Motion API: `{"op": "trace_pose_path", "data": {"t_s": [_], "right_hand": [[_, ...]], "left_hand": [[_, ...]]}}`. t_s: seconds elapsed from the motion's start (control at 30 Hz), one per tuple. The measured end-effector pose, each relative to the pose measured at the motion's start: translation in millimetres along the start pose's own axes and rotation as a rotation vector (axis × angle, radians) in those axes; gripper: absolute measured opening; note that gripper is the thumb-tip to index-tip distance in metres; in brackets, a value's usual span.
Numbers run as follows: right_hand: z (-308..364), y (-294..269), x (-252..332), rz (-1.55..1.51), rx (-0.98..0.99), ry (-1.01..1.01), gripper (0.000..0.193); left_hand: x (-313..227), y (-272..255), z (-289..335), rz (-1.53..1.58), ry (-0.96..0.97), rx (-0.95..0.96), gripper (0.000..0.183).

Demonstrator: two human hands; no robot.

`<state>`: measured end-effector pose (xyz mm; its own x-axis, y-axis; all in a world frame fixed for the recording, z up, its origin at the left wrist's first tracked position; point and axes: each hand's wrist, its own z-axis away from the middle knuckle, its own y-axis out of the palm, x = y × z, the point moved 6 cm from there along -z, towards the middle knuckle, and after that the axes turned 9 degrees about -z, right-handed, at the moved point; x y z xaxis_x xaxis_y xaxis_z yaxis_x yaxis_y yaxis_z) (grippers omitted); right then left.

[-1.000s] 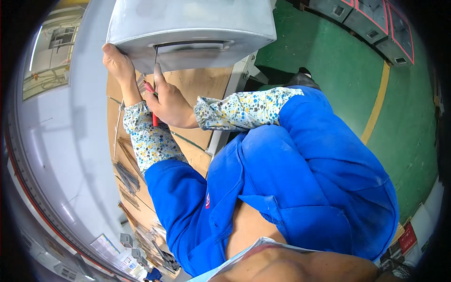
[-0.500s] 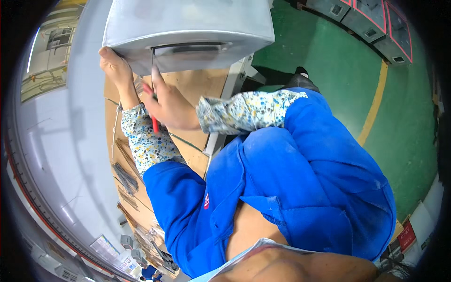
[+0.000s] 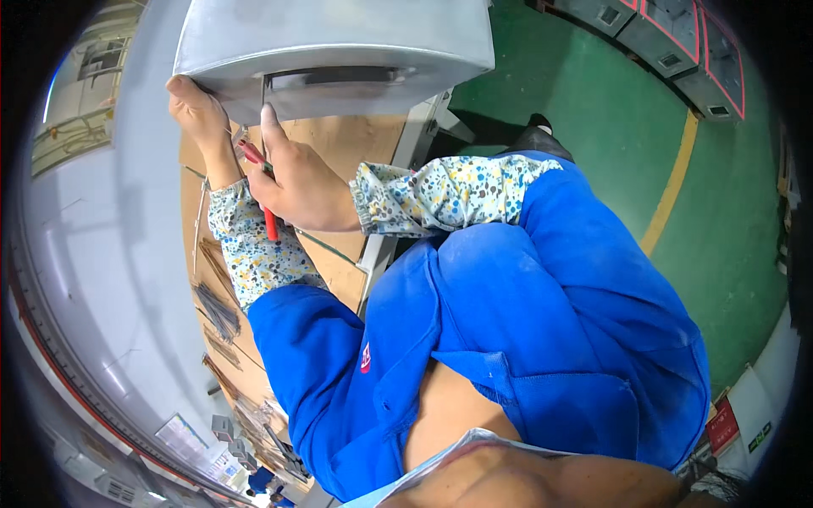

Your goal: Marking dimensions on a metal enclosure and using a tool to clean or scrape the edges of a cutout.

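A large grey metal box (image 3: 339, 30) with a long slot (image 3: 339, 76) in its near face stands at the top of the view. My left hand (image 3: 201, 118) grips its left near corner, thumb against the edge and the other fingers partly hidden. Closed in my right hand (image 3: 301, 186) is a red-handled tool (image 3: 271, 224); its exact kind is hidden by my fingers. Along my raised thumb, a thin metal rod or blade (image 3: 263, 91) reaches up to the slot's left end. Whether it belongs to the red-handled tool, I cannot tell.
Below the box lies a tan worktop (image 3: 339, 144) with a pale metal frame edge (image 3: 377, 245). Bundles of thin rods (image 3: 218, 313) rest farther down it. Green floor (image 3: 593, 127) with a yellow line (image 3: 673, 186) extends right, where grey metal boxes (image 3: 669, 59) stand in a row.
The box and both hands appear slightly farther left and higher. My right hand has turned a little, showing more of the red tool; the thin tip stays at the slot's left end.
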<state>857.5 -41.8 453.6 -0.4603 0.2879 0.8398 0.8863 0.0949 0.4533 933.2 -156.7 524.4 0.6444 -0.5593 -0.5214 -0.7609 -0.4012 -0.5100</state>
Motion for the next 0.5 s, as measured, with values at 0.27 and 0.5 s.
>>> {"op": "trace_pose_path", "data": {"t_s": [0.27,0.5], "right_hand": [[-1.0,2.3,0.8,0.108,0.051,0.006,0.073],[4.7,10.1,-13.0,0.139,0.112,0.075,0.073]], "left_hand": [[8.1,-2.9,-0.9,-0.068,-0.036,0.01,0.056],[7.8,-4.1,-1.0,-0.058,-0.011,-0.018,0.057]]}}
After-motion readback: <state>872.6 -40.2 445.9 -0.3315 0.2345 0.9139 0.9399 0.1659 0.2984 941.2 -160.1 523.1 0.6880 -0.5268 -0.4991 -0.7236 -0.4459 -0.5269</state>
